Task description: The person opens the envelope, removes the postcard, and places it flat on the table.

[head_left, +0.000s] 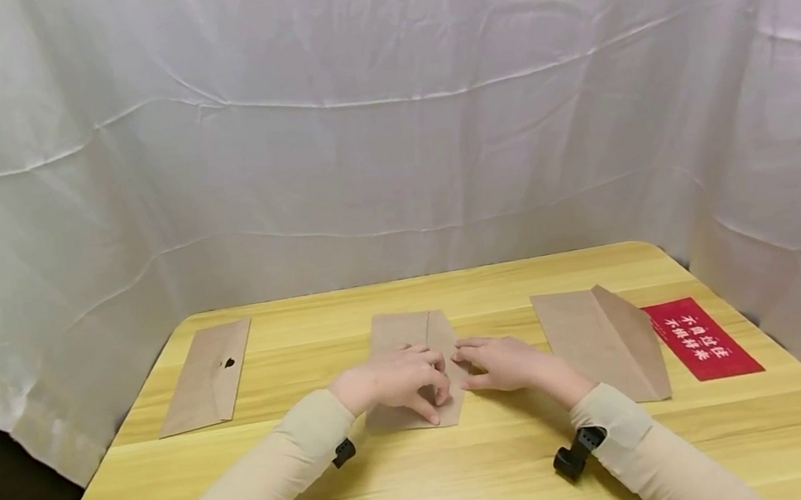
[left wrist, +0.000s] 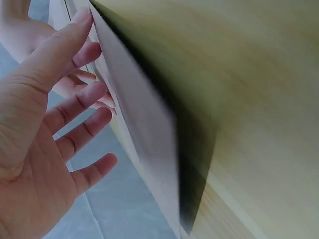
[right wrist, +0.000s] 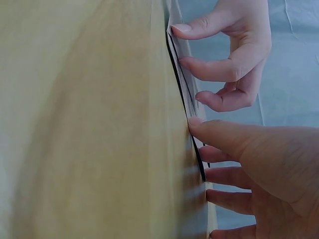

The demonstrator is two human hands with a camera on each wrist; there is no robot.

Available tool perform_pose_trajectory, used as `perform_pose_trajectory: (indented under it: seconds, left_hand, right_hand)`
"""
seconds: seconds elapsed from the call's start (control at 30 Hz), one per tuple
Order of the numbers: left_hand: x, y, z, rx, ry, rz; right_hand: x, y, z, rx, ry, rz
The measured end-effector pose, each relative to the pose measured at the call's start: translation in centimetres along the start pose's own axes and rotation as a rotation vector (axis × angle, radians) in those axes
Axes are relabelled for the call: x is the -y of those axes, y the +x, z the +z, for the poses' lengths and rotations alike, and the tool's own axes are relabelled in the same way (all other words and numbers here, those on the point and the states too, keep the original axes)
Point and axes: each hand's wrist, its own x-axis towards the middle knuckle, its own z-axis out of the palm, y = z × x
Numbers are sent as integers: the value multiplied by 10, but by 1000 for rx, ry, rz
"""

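A brown paper envelope (head_left: 399, 329) lies on the table between my two hands, with its flap side to the right in the head view. My left hand (head_left: 405, 383) is over its middle, thumb and fingertips touching the paper, fingers apart and loosely bent. On the envelope's right edge rest the fingertips of my right hand (head_left: 508, 362), fairly straight. The left wrist view shows one side of the envelope (left wrist: 144, 114) standing slightly off the table and casting a shadow. Seen edge-on in the right wrist view, the envelope (right wrist: 180, 64) is partly hidden by fingers.
On the left lies a closed brown envelope (head_left: 206, 374) with a small dark mark. To the right, another brown envelope (head_left: 584, 336) has its flap raised. A red card (head_left: 707, 337) with white characters is beside it. White curtains (head_left: 389, 159) surround the wooden table (head_left: 437, 487).
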Motion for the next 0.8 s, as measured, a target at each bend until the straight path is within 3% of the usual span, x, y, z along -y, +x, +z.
perform_pose_trajectory:
  seconds: [0.3, 0.57, 0.8]
  left_hand:
    - [-3, 1, 0, -71, 25, 43]
    - [-5, -2, 2, -100, 21, 24]
    - [-5, -17, 3, -158, 63, 5]
  right_hand:
    - [0, -1, -1, 6, 2, 1]
    - [-1, -1, 0, 0, -7, -6]
    - [-1, -1, 0, -9, -4, -19]
